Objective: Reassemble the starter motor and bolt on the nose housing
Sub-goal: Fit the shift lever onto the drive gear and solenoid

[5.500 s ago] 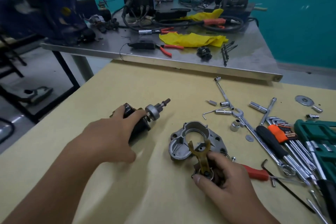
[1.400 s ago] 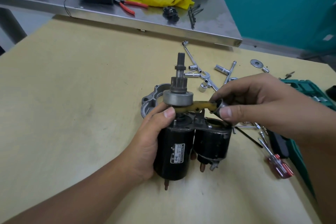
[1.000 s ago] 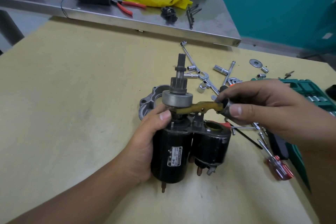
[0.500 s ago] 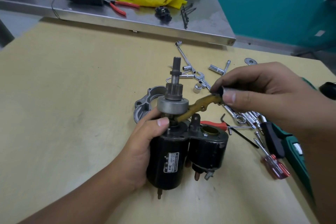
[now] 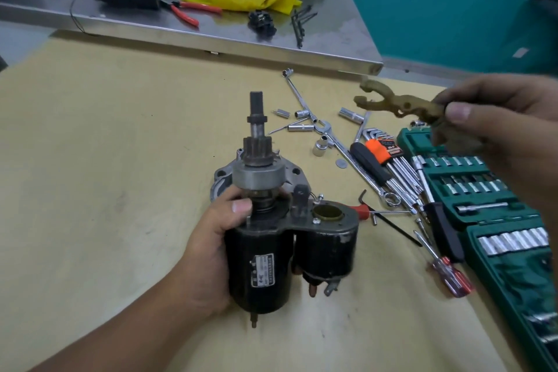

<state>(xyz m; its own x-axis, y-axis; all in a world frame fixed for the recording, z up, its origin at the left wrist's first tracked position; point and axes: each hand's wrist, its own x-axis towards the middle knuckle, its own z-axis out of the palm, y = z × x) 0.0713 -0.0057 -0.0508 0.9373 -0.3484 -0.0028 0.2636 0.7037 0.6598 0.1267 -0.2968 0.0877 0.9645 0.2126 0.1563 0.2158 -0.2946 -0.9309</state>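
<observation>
My left hand [image 5: 211, 248] grips the black starter motor [image 5: 259, 263] upright above the yellow table, thumb near the silver drive clutch [image 5: 258, 178] and its pinion shaft. The solenoid [image 5: 327, 246] beside it has an open brass-ringed bore on top. My right hand [image 5: 489, 118] pinches one end of the tan shift fork [image 5: 395, 103] in the air at the upper right, well apart from the motor, its forked end pointing left. The grey nose housing [image 5: 222, 183] lies on the table behind the motor, mostly hidden.
Loose sockets, a T-handle, a spanner [image 5: 356, 160], hex keys [image 5: 389, 157] and screwdrivers [image 5: 447, 272] lie right of the motor. A green socket case [image 5: 495, 214] runs along the right edge. A steel bench [image 5: 211, 36] with pliers and a yellow cloth stands behind.
My right hand has pulled the shift fork off the drive clutch and lifted it up to the right. The motor stays upright in my left hand.
</observation>
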